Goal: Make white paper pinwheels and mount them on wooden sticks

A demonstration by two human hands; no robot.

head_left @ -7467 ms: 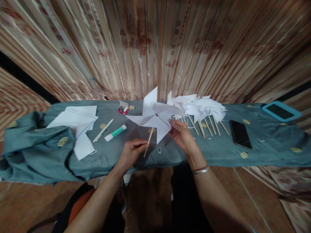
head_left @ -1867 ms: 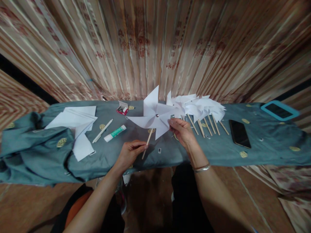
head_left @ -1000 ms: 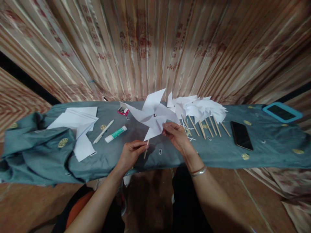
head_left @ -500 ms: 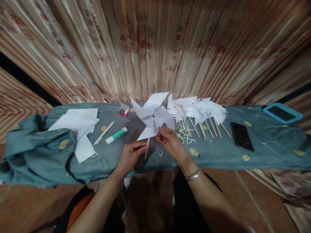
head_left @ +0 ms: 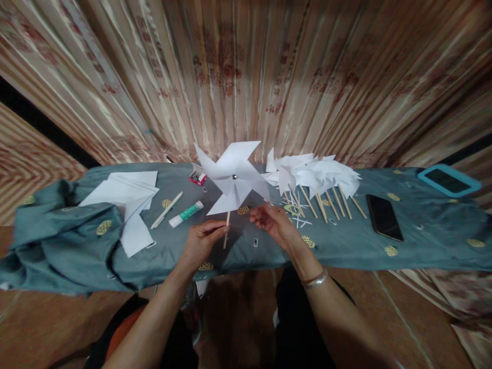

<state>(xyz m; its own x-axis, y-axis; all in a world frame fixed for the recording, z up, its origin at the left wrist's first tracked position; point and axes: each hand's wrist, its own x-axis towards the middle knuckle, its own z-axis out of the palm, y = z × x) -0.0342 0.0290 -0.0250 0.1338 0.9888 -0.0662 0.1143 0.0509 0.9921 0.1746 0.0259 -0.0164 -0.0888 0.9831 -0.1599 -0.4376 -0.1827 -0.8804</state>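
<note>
A white paper pinwheel (head_left: 234, 187) with a shiny pin at its centre stands upright over the table. My left hand (head_left: 202, 241) pinches its wooden stick below the blades. To the right of the stick, my right hand (head_left: 271, 220) hovers apart from the pinwheel, its fingers curled loosely with gaps and nothing seen in them. Behind and to the right lie several finished white pinwheels (head_left: 319, 174) in an overlapping row, their sticks pointing toward me. Thin paper strips and green-handled scissors (head_left: 292, 209) lie between that row and my right hand, partly hidden.
On the grey-green tablecloth (head_left: 346, 246) lie white paper sheets (head_left: 134, 230), a white pen (head_left: 167, 210), a glue stick (head_left: 186, 214) and a small red box (head_left: 197, 177). A black phone (head_left: 384, 217) and a blue-framed tablet (head_left: 449, 180) are at right. A curtain (head_left: 246, 77) hangs behind.
My right hand has let go of the pinwheel's blade and drawn slightly away to the right. My left hand has shifted the pinwheel a little left and up.
</note>
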